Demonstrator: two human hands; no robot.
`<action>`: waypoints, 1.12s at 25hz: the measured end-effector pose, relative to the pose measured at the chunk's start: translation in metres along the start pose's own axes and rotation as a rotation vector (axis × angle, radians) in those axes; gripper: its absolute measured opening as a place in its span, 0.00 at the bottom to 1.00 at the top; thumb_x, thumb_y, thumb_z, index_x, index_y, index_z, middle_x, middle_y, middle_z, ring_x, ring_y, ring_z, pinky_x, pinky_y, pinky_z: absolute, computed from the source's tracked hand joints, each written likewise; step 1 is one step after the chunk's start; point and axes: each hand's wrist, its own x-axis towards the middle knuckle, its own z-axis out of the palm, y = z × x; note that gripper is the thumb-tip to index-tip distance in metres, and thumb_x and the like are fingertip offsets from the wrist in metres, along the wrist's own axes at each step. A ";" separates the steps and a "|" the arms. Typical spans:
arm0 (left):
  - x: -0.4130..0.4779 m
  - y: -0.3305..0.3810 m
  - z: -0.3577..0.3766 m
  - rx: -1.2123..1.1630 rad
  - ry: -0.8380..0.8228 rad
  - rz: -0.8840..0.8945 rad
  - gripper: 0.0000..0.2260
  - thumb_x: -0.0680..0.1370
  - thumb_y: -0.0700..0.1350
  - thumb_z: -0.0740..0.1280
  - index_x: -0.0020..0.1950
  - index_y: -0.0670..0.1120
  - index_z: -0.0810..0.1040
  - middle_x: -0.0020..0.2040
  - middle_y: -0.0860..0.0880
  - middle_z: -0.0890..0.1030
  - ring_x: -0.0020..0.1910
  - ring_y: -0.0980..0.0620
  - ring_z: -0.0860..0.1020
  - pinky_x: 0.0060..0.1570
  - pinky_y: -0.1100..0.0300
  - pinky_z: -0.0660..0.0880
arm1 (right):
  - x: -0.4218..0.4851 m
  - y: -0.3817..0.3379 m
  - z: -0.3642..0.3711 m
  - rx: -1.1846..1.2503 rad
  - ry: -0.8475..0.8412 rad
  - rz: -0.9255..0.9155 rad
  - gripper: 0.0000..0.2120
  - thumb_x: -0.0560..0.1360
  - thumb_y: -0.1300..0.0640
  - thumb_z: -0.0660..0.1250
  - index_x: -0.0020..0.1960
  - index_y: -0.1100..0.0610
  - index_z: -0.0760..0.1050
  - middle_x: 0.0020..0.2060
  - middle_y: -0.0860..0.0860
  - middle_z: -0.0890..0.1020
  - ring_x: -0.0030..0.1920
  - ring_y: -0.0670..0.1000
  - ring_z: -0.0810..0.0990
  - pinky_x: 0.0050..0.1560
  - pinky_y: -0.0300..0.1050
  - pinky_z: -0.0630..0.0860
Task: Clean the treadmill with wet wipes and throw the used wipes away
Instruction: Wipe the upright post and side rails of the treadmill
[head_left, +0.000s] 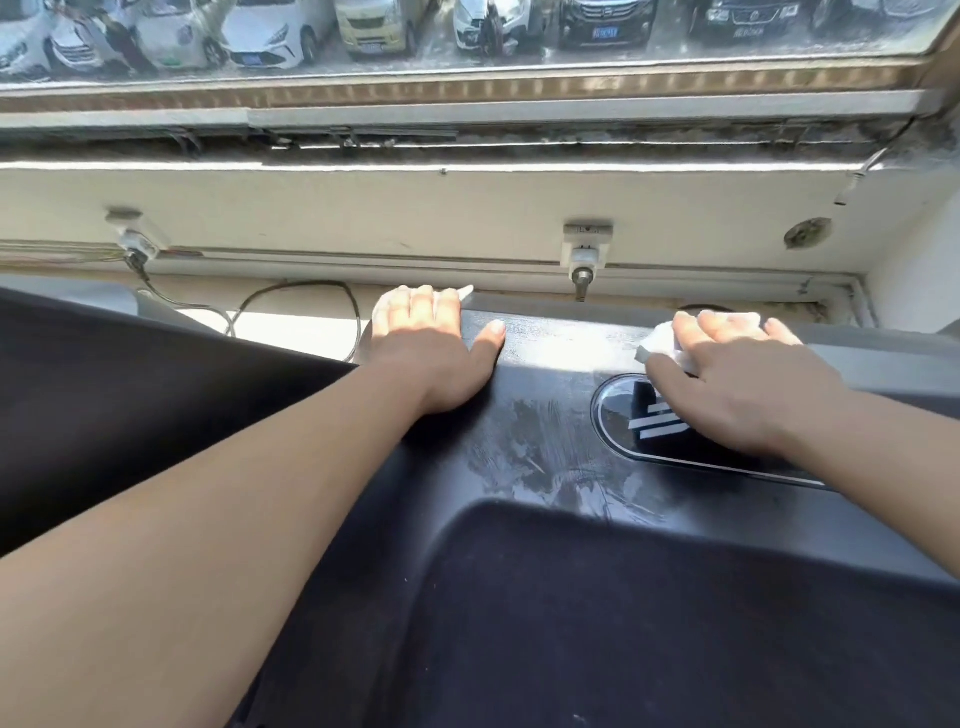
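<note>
The treadmill's black front cover (545, 447) fills the lower view, with wet streaks on it and a glossy oval logo panel (618, 410). My left hand (431, 343) lies flat on the cover's far left corner, pressing a white wet wipe (465, 292) whose edge pokes out past the fingertips. My right hand (737, 374) lies flat at the right over the logo panel, pressing a second white wipe (662, 343) that shows under the fingers. The dark running belt (649, 623) is below.
A low cream wall (363, 213) with two sockets (587, 249) and plugs runs just beyond the cover. A black cable (311, 291) loops on the sunlit floor at the left. A window with parked cars lies above. A dark surface (130, 415) sits at the left.
</note>
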 end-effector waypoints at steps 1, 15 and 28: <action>-0.001 0.005 0.000 0.008 -0.003 0.013 0.37 0.81 0.68 0.43 0.83 0.47 0.48 0.84 0.43 0.49 0.82 0.42 0.44 0.79 0.45 0.40 | -0.004 -0.013 0.003 0.010 0.007 -0.030 0.38 0.79 0.33 0.38 0.83 0.51 0.48 0.83 0.52 0.50 0.82 0.53 0.48 0.81 0.53 0.44; -0.006 0.088 -0.008 0.053 0.000 0.175 0.33 0.82 0.65 0.42 0.81 0.48 0.58 0.79 0.44 0.63 0.80 0.43 0.54 0.79 0.46 0.45 | 0.001 0.040 0.006 0.068 -0.024 -0.037 0.30 0.82 0.37 0.39 0.83 0.42 0.47 0.83 0.47 0.52 0.82 0.49 0.48 0.80 0.57 0.37; -0.030 0.241 0.001 0.077 0.016 0.523 0.36 0.81 0.68 0.41 0.83 0.48 0.51 0.81 0.43 0.61 0.80 0.43 0.57 0.78 0.46 0.52 | -0.050 0.214 0.025 -0.127 -0.005 0.350 0.33 0.81 0.43 0.40 0.82 0.57 0.52 0.81 0.57 0.56 0.81 0.54 0.54 0.80 0.57 0.46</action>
